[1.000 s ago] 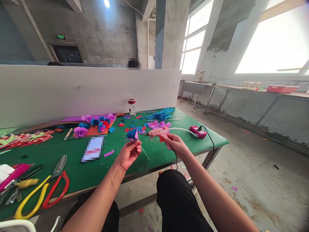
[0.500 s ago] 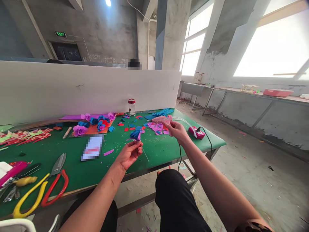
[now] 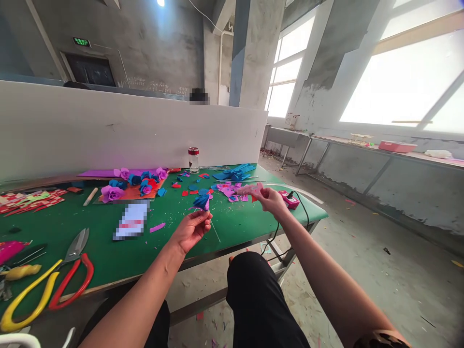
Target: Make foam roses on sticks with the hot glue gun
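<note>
My left hand (image 3: 190, 229) pinches a thin stick with a blue foam flower (image 3: 201, 201) at its top, held over the front part of the green table (image 3: 108, 251). My right hand (image 3: 271, 199) is closed on a pink hot glue gun (image 3: 250, 190), low over the table's right end beside purple foam pieces (image 3: 230, 190). The gun's black cord (image 3: 273, 232) hangs off the table edge. A pink plug box (image 3: 289, 198) lies just right of that hand.
Finished purple and blue foam roses (image 3: 134, 181) lie on an orange sheet at the back. A glass jar with a red lid (image 3: 194, 160) stands by the white partition (image 3: 126, 130). Yellow- and red-handled shears (image 3: 54, 285) lie at the front left. Blue foam strips (image 3: 237, 171) lie at the back right.
My right hand has carried the glue gun away from the flower, out to the right end of the table and lower. The left hand has kept the flower nearly still.
</note>
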The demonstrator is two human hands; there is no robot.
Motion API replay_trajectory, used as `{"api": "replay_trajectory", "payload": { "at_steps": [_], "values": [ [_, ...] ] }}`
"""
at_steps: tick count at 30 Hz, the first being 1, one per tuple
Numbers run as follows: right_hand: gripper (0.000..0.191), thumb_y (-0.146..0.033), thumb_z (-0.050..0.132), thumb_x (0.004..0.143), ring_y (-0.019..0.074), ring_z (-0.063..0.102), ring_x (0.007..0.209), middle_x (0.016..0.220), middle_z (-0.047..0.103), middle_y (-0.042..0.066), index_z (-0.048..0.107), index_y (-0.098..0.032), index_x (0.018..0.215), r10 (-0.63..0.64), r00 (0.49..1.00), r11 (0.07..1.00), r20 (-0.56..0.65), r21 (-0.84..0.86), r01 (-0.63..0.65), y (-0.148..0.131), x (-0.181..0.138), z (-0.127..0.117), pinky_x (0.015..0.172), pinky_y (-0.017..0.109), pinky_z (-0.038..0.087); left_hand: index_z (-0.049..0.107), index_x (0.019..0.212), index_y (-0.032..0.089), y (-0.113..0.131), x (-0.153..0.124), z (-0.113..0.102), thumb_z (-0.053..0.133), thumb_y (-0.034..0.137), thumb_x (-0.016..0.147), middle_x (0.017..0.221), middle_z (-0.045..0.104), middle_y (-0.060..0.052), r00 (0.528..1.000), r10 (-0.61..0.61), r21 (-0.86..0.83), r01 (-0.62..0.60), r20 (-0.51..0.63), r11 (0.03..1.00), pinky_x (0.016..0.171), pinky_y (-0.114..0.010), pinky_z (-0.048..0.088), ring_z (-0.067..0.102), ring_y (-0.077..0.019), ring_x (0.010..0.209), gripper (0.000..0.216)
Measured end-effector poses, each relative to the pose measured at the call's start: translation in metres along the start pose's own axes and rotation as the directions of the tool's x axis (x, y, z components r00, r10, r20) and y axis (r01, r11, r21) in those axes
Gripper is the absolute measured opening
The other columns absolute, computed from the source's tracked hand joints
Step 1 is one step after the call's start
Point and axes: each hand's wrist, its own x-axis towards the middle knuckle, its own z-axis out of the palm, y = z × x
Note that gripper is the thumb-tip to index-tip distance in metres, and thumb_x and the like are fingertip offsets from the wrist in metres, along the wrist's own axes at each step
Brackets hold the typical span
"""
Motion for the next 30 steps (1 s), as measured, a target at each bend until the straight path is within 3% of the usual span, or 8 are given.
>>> {"api": "replay_trajectory", "payload": {
  "at_steps": [2, 6, 16, 19, 21, 24, 27, 30],
  "values": [
    [0.04, -0.059, 0.065, 0.079, 0.0146, 0.056, 0.056, 0.068, 0.065, 0.001, 0.061, -0.019, 0.08, 0.017, 1.0, 0.987, -0.003, -0.161, -0.017, 0.021, -0.003, 0.011, 0.051, 0.024, 0.038, 0.069, 0.067, 0.009, -0.005, 0.002, 0.001, 0.079, 0.002, 0.071, 0.067, 0.067, -0.006, 1.0, -0.019, 0.012, 0.019, -0.006, 1.0, 0.047, -0.017, 0.05, 0.058, -0.0072, 0.052, 0.012],
    [0.024, -0.042, 0.065, 0.083, 0.0194, 0.063, 0.07, 0.078, 0.07, 0.005, 0.06, -0.02, 0.077, 0.058, 0.998, 0.963, -0.013, -0.262, -0.06, 0.046, -0.006, 0.028, 0.06, 0.027, 0.041, 0.069, 0.067, 0.009, -0.012, 0.005, 0.002, 0.079, 0.002, 0.071, 0.067, 0.067, -0.006, 0.999, -0.041, 0.036, 0.041, -0.017, 0.998, 0.048, -0.017, 0.05, 0.058, -0.0071, 0.052, 0.013],
    [0.018, -0.036, 0.063, 0.085, 0.03, 0.061, 0.103, 0.102, 0.069, 0.015, 0.063, -0.019, 0.092, 0.018, 0.998, 0.921, -0.065, -0.386, -0.042, 0.042, -0.015, 0.035, 0.086, 0.037, 0.044, 0.07, 0.068, 0.01, -0.008, 0.008, -0.004, 0.082, 0.004, 0.068, 0.066, 0.069, -0.006, 1.0, -0.01, 0.05, 0.011, -0.01, 0.999, 0.048, -0.018, 0.051, 0.059, -0.0076, 0.051, 0.013],
    [0.024, -0.037, 0.064, 0.083, 0.0293, 0.06, 0.105, 0.108, 0.068, 0.014, 0.063, -0.019, 0.098, -0.112, 0.988, 0.978, -0.106, -0.189, 0.091, 0.008, -0.02, 0.051, 0.091, 0.04, 0.044, 0.069, 0.067, 0.011, 0.0, 0.006, -0.006, 0.084, 0.006, 0.067, 0.066, 0.069, -0.005, 0.999, 0.035, 0.048, -0.034, -0.022, 0.998, 0.048, -0.017, 0.051, 0.059, -0.0073, 0.051, 0.015],
    [0.028, -0.045, 0.061, 0.084, 0.0252, 0.063, 0.094, 0.099, 0.07, 0.01, 0.064, -0.019, 0.096, -0.151, 0.988, 0.974, -0.044, 0.163, 0.156, -0.023, -0.027, 0.07, 0.083, 0.036, 0.048, 0.068, 0.066, 0.011, 0.007, 0.003, -0.007, 0.085, 0.006, 0.065, 0.067, 0.07, -0.004, 0.995, 0.086, 0.045, -0.084, -0.053, 0.995, 0.048, -0.017, 0.051, 0.059, -0.0073, 0.052, 0.017],
    [0.044, -0.06, 0.061, 0.082, 0.0207, 0.065, 0.086, 0.092, 0.071, 0.005, 0.067, -0.019, 0.099, -0.19, 0.972, 0.788, 0.136, 0.612, 0.068, -0.066, -0.043, 0.102, 0.074, 0.031, 0.049, 0.068, 0.068, 0.011, 0.017, -0.002, -0.009, 0.086, 0.007, 0.063, 0.067, 0.07, -0.004, 0.983, 0.154, 0.046, -0.15, -0.097, 0.988, 0.05, -0.016, 0.051, 0.06, -0.007, 0.053, 0.019],
    [0.048, -0.059, 0.068, 0.077, 0.021, 0.066, 0.094, 0.097, 0.073, 0.007, 0.068, -0.019, 0.103, -0.23, 0.937, 0.706, 0.261, 0.708, -0.024, -0.086, -0.061, 0.125, 0.08, 0.031, 0.051, 0.069, 0.069, 0.011, 0.023, -0.003, -0.012, 0.09, 0.01, 0.059, 0.067, 0.07, -0.003, 0.975, 0.19, 0.051, -0.185, -0.113, 0.981, 0.051, -0.016, 0.051, 0.06, -0.0069, 0.053, 0.023],
    [0.054, -0.051, 0.079, 0.066, 0.0244, 0.066, 0.102, 0.107, 0.073, 0.009, 0.067, -0.019, 0.108, -0.261, 0.914, 0.769, 0.31, 0.639, 0.003, -0.087, -0.075, 0.135, 0.087, 0.035, 0.052, 0.069, 0.066, 0.011, 0.024, -0.002, -0.012, 0.094, 0.014, 0.051, 0.065, 0.07, -0.002, 0.964, 0.23, 0.061, -0.224, -0.135, 0.973, 0.052, -0.017, 0.05, 0.06, -0.0074, 0.055, 0.029]
  ]
}}
